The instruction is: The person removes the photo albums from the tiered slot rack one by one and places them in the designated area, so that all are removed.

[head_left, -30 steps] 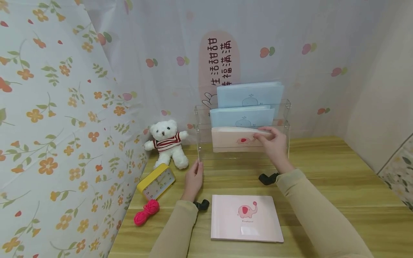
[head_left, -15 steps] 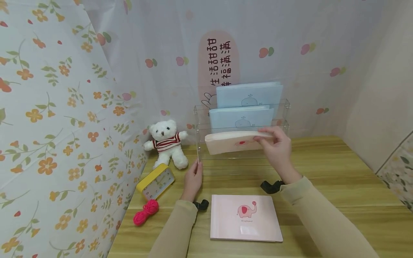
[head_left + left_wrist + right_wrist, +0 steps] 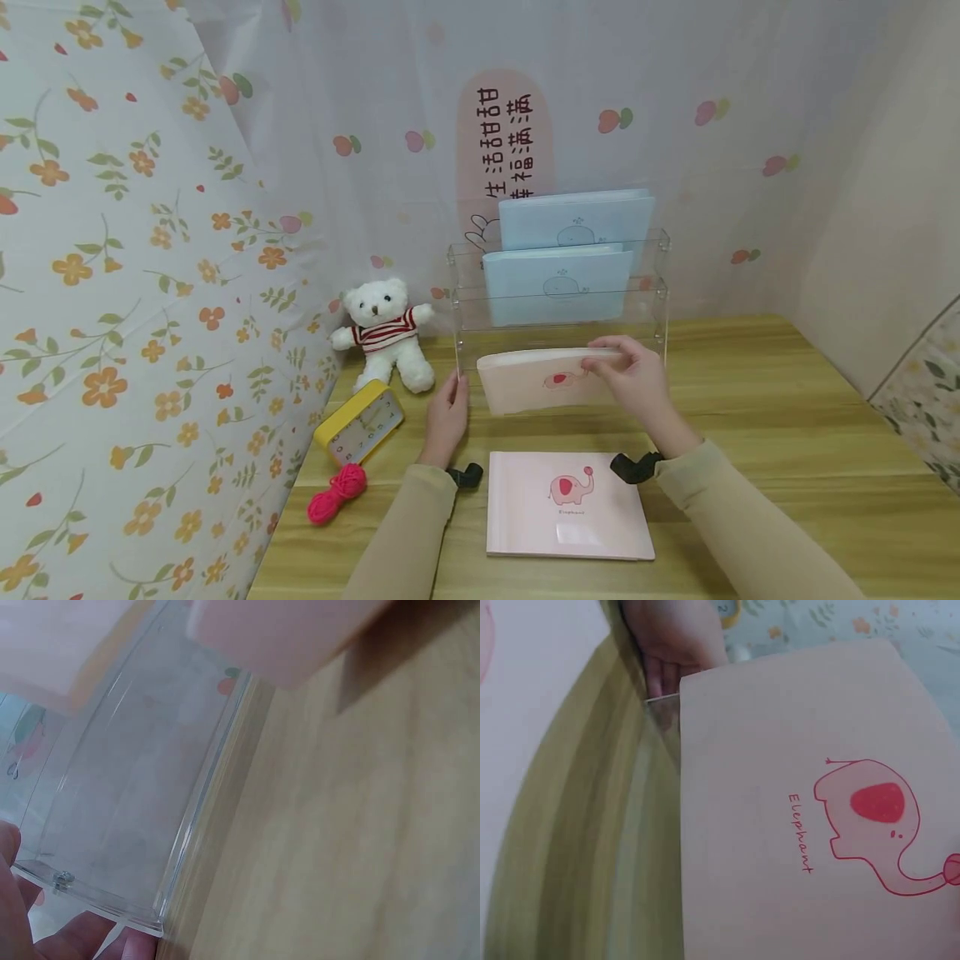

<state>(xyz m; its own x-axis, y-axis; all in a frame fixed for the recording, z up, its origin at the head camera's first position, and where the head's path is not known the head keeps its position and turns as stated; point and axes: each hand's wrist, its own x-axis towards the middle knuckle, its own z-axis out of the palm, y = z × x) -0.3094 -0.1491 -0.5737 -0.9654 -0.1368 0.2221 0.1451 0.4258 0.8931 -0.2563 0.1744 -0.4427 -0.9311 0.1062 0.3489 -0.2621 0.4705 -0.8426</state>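
My right hand (image 3: 637, 379) pinches the top right edge of a thin pink elephant booklet (image 3: 517, 387), thumb on its front. It stands upright in front of the lower part of a clear acrylic rack (image 3: 660, 288), and its elephant picture (image 3: 874, 802) shows large in the right wrist view. With thumb and fingers on either side, my left hand (image 3: 446, 421) grips the rack's left side panel low down. Two blue whale booklets stand in the rack, a front one (image 3: 555, 310) and a rear one (image 3: 525, 221). A second pink elephant booklet (image 3: 521, 517) lies flat on the wooden table.
Left of the rack sits a white teddy bear (image 3: 384, 333) in a striped sweater. A yellow clock (image 3: 363, 425) and a bundle of pink yarn (image 3: 337, 493) lie nearer on that side. Patterned cloths (image 3: 112, 350) hang at the left and behind. Wooden tabletop (image 3: 780, 433) extends to the right.
The right hand has drawn the pink booklet out of the rack's front tier, forward and down, uncovering the front blue booklet's lower part. The left hand keeps its grip on the rack.
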